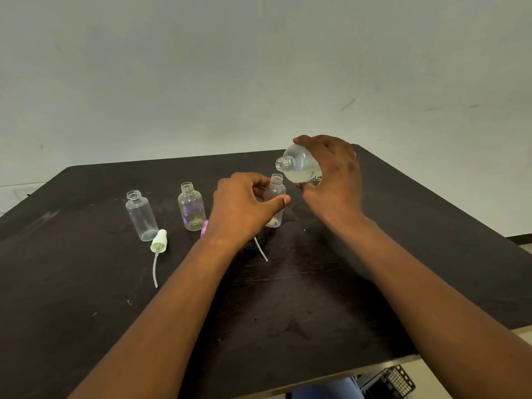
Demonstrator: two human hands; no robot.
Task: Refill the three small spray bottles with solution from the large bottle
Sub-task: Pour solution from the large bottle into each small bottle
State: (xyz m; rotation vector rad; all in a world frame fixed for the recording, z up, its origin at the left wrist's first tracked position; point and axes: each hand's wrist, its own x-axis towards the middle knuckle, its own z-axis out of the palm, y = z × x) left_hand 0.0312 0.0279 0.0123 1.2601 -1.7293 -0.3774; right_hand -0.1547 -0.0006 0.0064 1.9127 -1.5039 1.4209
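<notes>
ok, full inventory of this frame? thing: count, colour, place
small clear plastic spray bottles: 3, uncapped, upright in a row on the table; the right one held
large clear plastic bottle: 1, pale liquid inside, tilted above the right small bottle
pale green spray cap with dip tube: 1, lying before the left bottle
purple cap: 1, mostly hidden behind the left wrist
dark wooden table: 1
left hand: grips the right small bottle
right hand: holds the large bottle

Black print is seen on the large bottle [300,165] — mostly covered, too small to be read.
</notes>
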